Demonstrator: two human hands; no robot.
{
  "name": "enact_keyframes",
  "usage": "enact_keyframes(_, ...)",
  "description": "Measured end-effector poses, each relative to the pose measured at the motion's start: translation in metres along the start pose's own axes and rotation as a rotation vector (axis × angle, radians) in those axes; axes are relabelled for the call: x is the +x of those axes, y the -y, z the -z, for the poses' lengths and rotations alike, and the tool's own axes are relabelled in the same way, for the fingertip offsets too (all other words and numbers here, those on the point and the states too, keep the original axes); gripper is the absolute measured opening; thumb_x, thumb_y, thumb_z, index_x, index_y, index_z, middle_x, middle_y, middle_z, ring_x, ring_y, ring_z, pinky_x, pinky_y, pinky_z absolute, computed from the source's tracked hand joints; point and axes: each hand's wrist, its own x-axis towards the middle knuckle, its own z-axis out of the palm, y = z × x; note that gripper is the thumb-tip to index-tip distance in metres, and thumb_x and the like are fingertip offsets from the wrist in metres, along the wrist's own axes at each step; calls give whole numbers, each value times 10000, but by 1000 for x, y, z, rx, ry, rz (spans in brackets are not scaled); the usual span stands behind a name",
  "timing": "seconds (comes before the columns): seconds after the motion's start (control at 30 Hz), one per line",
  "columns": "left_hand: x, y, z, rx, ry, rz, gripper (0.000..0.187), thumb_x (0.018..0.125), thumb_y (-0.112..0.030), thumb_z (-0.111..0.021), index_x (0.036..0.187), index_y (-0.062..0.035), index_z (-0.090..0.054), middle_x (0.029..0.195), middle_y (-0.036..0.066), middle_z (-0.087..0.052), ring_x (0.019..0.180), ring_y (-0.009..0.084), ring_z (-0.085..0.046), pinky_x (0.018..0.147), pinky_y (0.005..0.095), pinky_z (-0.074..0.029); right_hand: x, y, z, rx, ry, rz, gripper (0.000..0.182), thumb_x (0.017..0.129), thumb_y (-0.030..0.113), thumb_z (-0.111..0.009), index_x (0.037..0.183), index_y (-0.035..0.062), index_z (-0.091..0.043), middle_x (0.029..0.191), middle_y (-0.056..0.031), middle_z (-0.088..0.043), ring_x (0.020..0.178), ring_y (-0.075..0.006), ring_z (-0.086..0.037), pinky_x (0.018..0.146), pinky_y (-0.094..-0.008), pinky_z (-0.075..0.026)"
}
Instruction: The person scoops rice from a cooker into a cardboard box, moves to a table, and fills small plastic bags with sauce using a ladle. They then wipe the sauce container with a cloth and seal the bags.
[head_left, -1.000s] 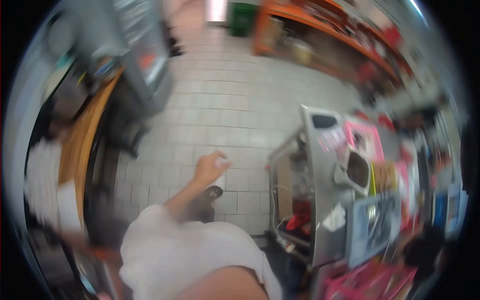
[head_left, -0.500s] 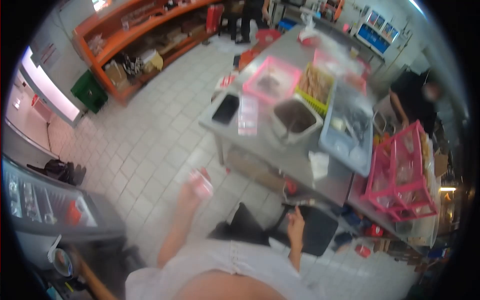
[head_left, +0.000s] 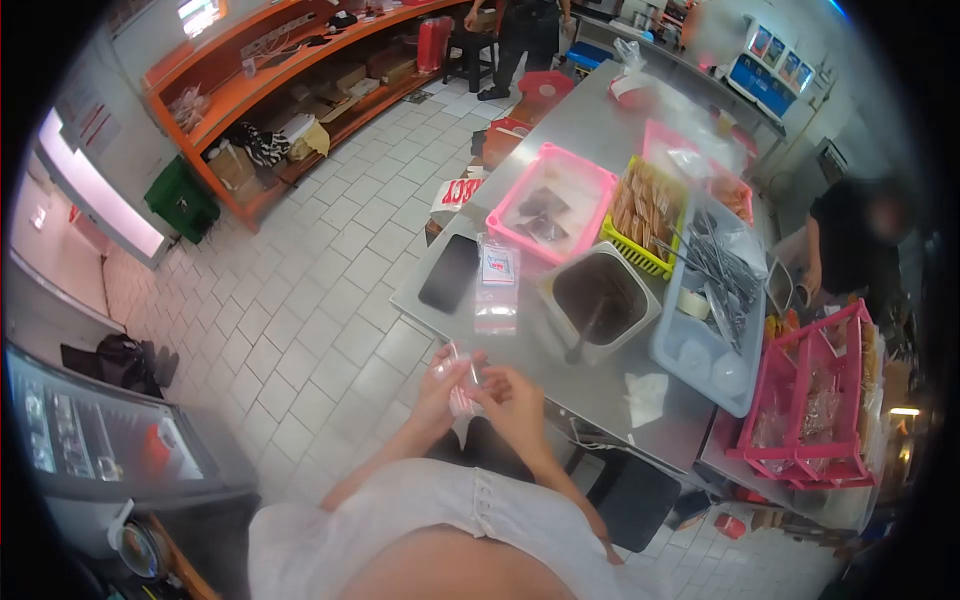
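Observation:
Close in front of my body, both hands meet at a small clear plastic bag (head_left: 464, 400) with pink-red markings. My left hand (head_left: 437, 388) is closed around its left side. From the right, the fingers of my right hand (head_left: 512, 402) pinch the bag's edge. Whatever the bag may contain is too small to make out. Beyond my hands, similar clear bags with pink stripes (head_left: 496, 300) lie on the steel table (head_left: 590, 375), beside a black phone (head_left: 449, 274). A square steel container (head_left: 560, 318) holds a dark brown substance and a utensil handle.
Farther back stand a pink tray (head_left: 508, 235) with dark packets and a yellow-green basket (head_left: 640, 258) of brown sticks. A blue tub (head_left: 738, 395) holds utensils. Right of it is a pink rack (head_left: 790, 455). A black stool (head_left: 632, 505) stands below the table. Two other people are farther away.
My left hand has come right with the bag. My right hand has risen from beside the stool to meet it and now grips the bag too. The view has shifted slightly.

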Motion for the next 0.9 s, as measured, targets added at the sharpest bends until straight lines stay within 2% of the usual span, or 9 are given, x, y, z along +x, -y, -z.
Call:
enact_keyframes(0.2, 23, -36, -26, 273, 244, -79, 499, 807, -93, -581, 1225, -23, -318, 1140, 168, -489, 1076, 264, -493, 867, 403, -446, 33, -6, -10, 48, -87, -44, 173, 789, 115, -613, 907, -10, -603, 699, -90, -615, 589, -123, -574, 556, -230, -456)
enact_keyframes(0.3, 46, -52, -32, 188, 351, 224, 447, 802, -98, -581, 1196, -10, -388, 1108, 145, -519, 1024, 263, -527, 845, 402, -461, 47, -9, -16, 483, -213, -229, 154, 827, 100, -562, 909, -26, -598, 722, -86, -595, 581, -124, -549, 553, -217, -432)
enact_keyframes(0.4, 78, -53, -14, 112, 135, 393, 376, 840, -147, -545, 1166, -3, -425, 1044, 113, -547, 944, 214, -556, 781, 362, -479, 56, 1, -16, 373, -480, 17, 157, 845, 88, -532, 924, -29, -601, 757, -81, -566, 564, -124, -511, 545, -210, -417)
enact_keyframes(0.47, 96, -61, -8, 106, 35, 402, 344, 845, -158, -543, 1140, -13, -442, 980, 91, -565, 874, 180, -573, 713, 316, -494, 57, 12, -7, 253, -521, -4, 149, 847, 82, -525, 914, -28, -601, 772, -82, -554, 551, -130, -494, 546, -212, -417)
enact_keyframes(0.57, 114, -75, 3, 314, 187, 202, 351, 849, -137, -542, 1152, -27, -402, 967, 80, -564, 852, 172, -572, 721, 293, -481, 58, 1, -15, 17, -612, 15, 151, 828, 63, -539, 954, -8, -580, 761, -80, -560, 560, -147, -511, 557, -225, -430)
enact_keyframes(0.63, 88, -84, -38, 823, 353, 2, 215, 836, -156, -570, 1009, -64, -481, 704, -31, -492, 539, 37, -396, 460, 153, -314, 61, 1, -32, 95, -638, -43, 230, 799, 56, -570, 1024, 14, -547, 731, -77, -576, 592, -151, -544, 556, -239, -427)
enact_keyframes(0.67, 91, -85, -36, 1008, 477, -130, 164, 831, -137, -575, 964, -54, -527, 693, -29, -518, 529, 32, -402, 465, 170, -334, 61, 1, -39, 105, -659, -51, 230, 799, 56, -570, 1024, 14, -547, 731, -77, -576, 592, -151, -544, 556, -239, -427)
enact_keyframes(0.8, 103, -94, -37, 1087, 580, -52, 116, 824, -137, -589, 879, -37, -573, 678, -14, -542, 539, 28, -413, 470, 184, -337, 62, 0, -46, 131, -666, -110, 311, 770, 69, -608, 1073, 52, -539, 719, -83, -585, 630, -154, -567, 574, -260, -436)
enact_keyframes(0.9, 108, -104, -24, 1106, 657, -68, 140, 820, -120, -591, 863, 11, -610, 741, 62, -617, 704, 85, -539, 647, 228, -430, 62, 7, -47, -60, -589, -38, 301, 740, 127, -659, 1023, 57, -581, 762, -94, -584, 677, -165, -563, 600, -280, -439)
